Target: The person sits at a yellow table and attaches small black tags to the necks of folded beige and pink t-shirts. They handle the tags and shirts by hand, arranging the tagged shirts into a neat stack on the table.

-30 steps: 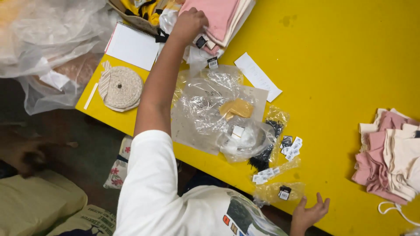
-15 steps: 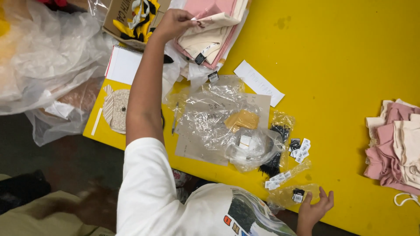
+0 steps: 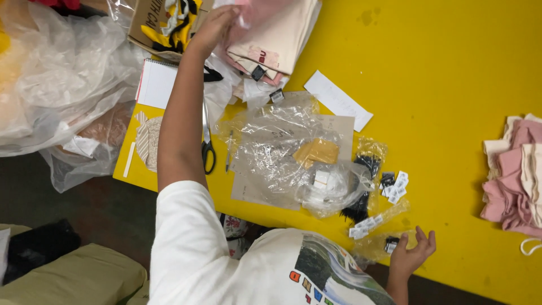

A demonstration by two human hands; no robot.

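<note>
The yellow table (image 3: 451, 73) carries a stack of pink and cream garments (image 3: 271, 39) at its far edge. The left hand (image 3: 213, 27) has its grip closed on that stack. The right hand (image 3: 411, 257) rests spread at the near edge, touching a small clear bag (image 3: 379, 246).

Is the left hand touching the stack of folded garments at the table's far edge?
Touching. The head view shows the left hand with its fingers on the top pink piece of the garment stack.
</note>
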